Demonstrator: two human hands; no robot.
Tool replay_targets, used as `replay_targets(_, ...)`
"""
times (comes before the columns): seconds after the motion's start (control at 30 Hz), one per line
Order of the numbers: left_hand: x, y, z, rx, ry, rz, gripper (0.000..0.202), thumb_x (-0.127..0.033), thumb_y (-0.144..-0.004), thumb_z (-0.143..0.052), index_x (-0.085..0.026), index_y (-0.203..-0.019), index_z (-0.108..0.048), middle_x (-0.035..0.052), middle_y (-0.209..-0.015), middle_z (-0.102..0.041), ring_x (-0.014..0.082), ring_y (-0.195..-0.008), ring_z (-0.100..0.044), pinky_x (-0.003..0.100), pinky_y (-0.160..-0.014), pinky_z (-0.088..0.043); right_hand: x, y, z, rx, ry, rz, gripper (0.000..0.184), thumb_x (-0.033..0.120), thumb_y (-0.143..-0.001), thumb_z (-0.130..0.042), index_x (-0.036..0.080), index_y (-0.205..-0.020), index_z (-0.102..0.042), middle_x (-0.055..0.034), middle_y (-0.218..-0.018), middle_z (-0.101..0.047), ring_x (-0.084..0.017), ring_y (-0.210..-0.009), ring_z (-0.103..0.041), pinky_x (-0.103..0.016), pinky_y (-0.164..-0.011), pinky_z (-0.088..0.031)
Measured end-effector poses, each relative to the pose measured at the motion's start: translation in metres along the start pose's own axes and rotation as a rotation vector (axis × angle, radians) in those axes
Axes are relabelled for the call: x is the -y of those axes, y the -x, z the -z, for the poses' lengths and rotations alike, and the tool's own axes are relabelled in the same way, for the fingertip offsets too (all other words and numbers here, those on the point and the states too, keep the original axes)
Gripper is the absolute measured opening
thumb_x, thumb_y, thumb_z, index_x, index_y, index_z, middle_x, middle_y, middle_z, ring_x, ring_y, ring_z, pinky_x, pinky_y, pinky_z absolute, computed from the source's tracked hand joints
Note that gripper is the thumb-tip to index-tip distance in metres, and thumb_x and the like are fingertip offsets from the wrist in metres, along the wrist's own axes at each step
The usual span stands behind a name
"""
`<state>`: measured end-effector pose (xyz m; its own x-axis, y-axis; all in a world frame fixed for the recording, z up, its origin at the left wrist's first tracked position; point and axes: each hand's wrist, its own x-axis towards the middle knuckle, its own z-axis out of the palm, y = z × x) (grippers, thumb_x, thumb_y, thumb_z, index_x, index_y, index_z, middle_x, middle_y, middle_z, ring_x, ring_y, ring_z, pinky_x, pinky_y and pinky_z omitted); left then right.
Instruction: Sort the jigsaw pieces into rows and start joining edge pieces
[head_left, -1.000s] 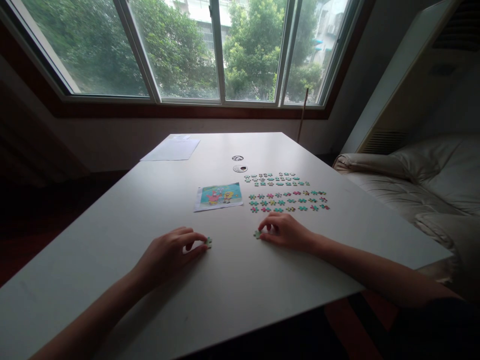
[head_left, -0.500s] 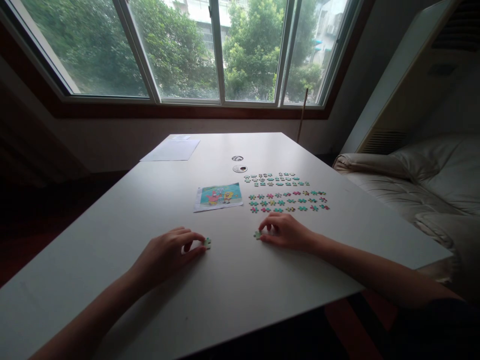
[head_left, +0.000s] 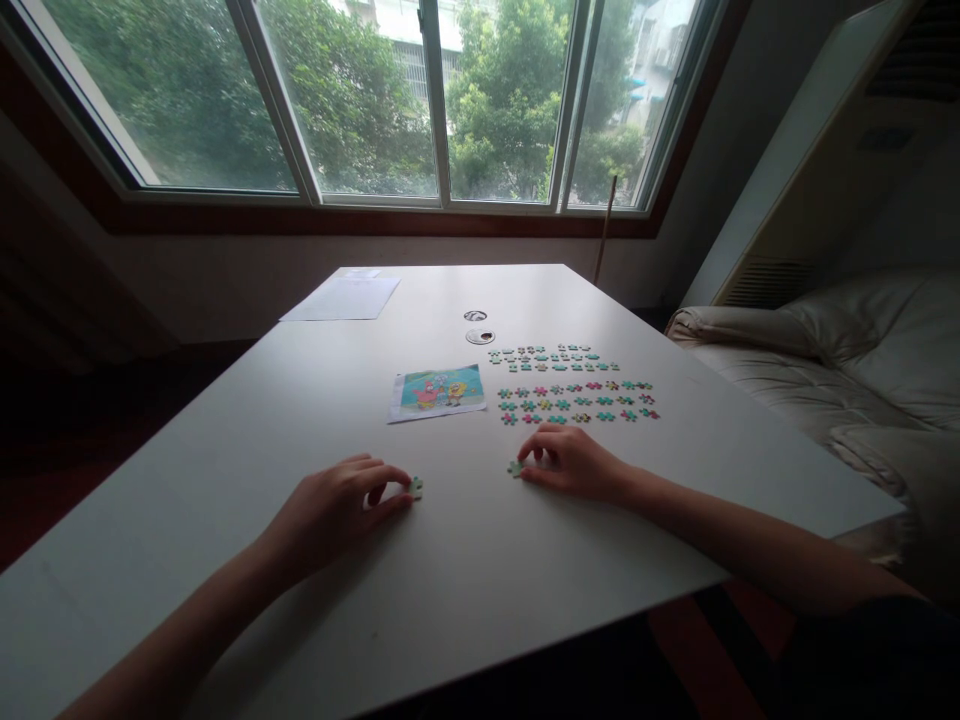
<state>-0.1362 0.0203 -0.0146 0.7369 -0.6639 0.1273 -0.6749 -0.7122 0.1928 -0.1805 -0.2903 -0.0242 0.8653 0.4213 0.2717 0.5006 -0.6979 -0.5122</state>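
Note:
Between the thumb and fingers of my left hand [head_left: 341,505] is a small green jigsaw puzzle piece [head_left: 417,488], at the tabletop. My right hand [head_left: 570,462] pinches another green jigsaw piece [head_left: 514,468] to the right, a gap of bare table apart from the first. Beyond my hands lies a picture sheet [head_left: 439,393] with colourful cartoon figures on a blue-green ground. Right of the sheet, several loose puzzle pieces [head_left: 562,405] lie spread in rows, in green, pink and yellow, with further rows [head_left: 555,358] behind.
Two small round flat items [head_left: 480,337] lie past the picture on the white table [head_left: 225,430]. White paper [head_left: 341,298] rests at the far left corner. A pale sofa [head_left: 810,350] stands to the right, and a thin stick [head_left: 604,230] leans by the window.

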Motion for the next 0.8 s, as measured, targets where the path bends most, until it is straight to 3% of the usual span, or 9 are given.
replay_targets(0.5,-0.0003,0.0012,0.0011,0.001,-0.012,-0.022,0.025,-0.042,-0.079,-0.049,-0.026,-0.088,-0.066,-0.0011,-0.07,-0.059,0.0097,-0.054,-0.052,0.019,-0.052,-0.036,-0.0009,-0.0006,0.0034,0.031,0.008,-0.032,0.023,0.032,-0.071,-0.063,0.017,-0.088,-0.063,-0.0025,-0.078,-0.056,-0.009,-0.064,-0.051,-0.02,-0.06,-0.04)
replay_targets(0.8,0.0012,0.0005,0.0003,-0.002,-0.035,-0.033,0.024,-0.041,-0.08,-0.048,-0.026,-0.089,-0.065,-0.0007,-0.069,-0.058,0.0101,-0.055,-0.053,0.019,-0.052,-0.036,0.0011,-0.0005,0.0034,0.028,0.002,-0.004,0.017,0.03,-0.073,-0.061,0.018,-0.085,-0.063,-0.0026,-0.078,-0.056,-0.009,-0.065,-0.052,-0.02,-0.061,-0.04)
